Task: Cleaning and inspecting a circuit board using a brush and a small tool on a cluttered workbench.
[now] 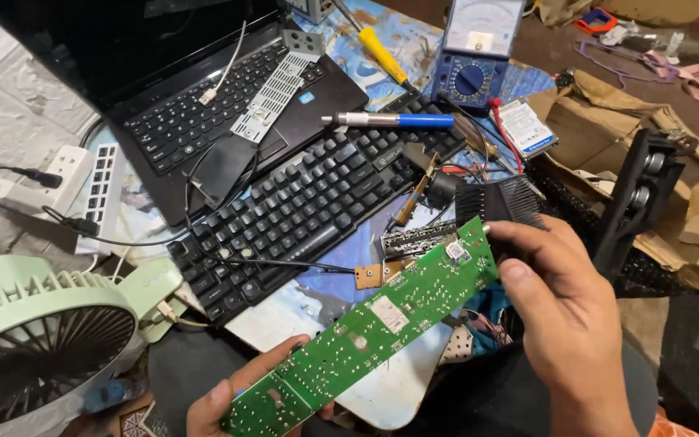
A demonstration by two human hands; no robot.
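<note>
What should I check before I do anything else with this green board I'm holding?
1. Left hand on the board: ok, it holds the near end from below.
2. Right hand on the far end: ok, fingers close over that end by the black heat sink.
3. Board level: not ok, it slopes up from near left to far right.
4. Space under the board: not ok, a keyboard, a small brown board and loose wires lie there.
5. Soldering iron: cannot tell if hot; it lies across the keyboard's far edge.
6. Meter: cannot tell its setting.
</note>
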